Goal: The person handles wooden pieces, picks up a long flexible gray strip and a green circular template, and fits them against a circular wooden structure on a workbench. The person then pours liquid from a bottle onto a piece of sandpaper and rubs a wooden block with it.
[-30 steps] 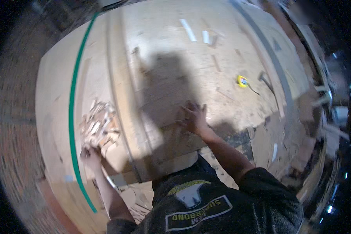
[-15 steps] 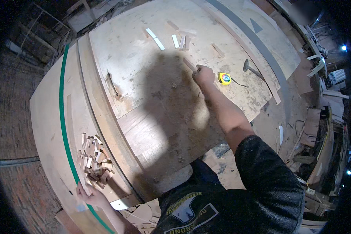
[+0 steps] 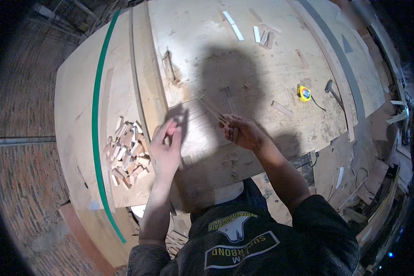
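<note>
My right hand (image 3: 242, 132) is closed around one end of a narrow wooden strip (image 3: 210, 106). It looks like there may be two thin pieces side by side, but I cannot tell. The strip points away to the left, above the plywood worktop (image 3: 193, 87). To its left my left hand (image 3: 167, 146) is raised, thumb and fingers apart, with nothing visible in it. Beside that hand lies a heap of small wooden blocks (image 3: 129, 154). Another wooden strip (image 3: 281, 109) rests on the worktop beyond my right hand.
A yellow tape measure (image 3: 303, 93) and a hammer (image 3: 333, 92) lie on the right. Farther back are white strips (image 3: 233, 25) and several wooden pieces (image 3: 267, 39). A long raised board (image 3: 148, 60) divides the worktop; a green strip (image 3: 96, 106) runs along the left.
My right hand has drawn back toward me with the wooden strip. My left hand has moved from below the block heap up to its right side. The view has shifted.
</note>
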Motion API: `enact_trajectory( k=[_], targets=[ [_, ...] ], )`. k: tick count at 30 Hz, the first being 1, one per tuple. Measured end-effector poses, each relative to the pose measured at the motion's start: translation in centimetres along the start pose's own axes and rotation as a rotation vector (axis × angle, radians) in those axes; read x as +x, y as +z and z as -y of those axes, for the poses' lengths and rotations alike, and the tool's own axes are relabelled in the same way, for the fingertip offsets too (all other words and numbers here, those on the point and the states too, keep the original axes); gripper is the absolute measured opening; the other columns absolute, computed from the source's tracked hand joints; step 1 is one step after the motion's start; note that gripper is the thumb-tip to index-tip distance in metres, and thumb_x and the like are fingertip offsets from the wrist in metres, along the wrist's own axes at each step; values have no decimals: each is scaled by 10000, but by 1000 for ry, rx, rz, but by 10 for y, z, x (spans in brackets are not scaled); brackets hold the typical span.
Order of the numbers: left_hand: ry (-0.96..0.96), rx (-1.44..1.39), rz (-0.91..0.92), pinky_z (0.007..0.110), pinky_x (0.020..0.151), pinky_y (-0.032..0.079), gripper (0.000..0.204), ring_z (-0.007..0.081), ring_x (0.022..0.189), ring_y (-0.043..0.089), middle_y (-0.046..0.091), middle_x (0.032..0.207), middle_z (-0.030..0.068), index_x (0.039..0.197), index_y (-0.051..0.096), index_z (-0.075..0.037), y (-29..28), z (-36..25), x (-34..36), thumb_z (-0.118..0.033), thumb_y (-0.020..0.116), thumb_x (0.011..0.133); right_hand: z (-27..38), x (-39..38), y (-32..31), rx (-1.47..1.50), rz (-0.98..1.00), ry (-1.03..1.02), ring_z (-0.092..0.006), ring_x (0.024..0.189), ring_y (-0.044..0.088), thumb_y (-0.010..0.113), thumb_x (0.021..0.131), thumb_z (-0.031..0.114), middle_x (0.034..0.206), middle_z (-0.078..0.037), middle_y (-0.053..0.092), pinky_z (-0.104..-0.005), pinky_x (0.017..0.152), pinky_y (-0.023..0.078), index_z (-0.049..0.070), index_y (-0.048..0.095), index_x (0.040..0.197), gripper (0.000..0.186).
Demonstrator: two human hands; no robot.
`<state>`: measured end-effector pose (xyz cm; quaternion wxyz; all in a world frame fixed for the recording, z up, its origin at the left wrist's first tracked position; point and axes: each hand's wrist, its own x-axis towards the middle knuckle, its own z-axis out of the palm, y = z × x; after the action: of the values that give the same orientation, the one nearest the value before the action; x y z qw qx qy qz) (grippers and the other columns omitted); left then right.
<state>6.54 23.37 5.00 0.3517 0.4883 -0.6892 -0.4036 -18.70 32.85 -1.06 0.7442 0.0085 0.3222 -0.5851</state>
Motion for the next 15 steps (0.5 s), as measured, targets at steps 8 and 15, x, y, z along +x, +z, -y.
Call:
enact_trajectory(
  k=[8, 15],
  targets=[
    [-231, -353, 204, 240, 827, 504, 353, 78, 871, 639, 734, 958, 46, 1284, 655, 30, 1, 33, 14, -14, 700, 936, -33, 19, 7, -271, 51, 89, -149, 880, 666, 651, 1002, 247, 1049, -88, 679, -297, 799, 547, -10, 608, 1224, 342],
    [-140, -32, 380, 275, 858, 521, 335, 141, 956, 670, 725, 1092, 100, 1221, 704, -25, -12, 48, 30, -31, 726, 887, -29, 38, 4, -878, -55, -175, -145, 916, 659, 685, 974, 209, 1021, -90, 710, -313, 839, 540, -29, 664, 1249, 364]
  ],
)
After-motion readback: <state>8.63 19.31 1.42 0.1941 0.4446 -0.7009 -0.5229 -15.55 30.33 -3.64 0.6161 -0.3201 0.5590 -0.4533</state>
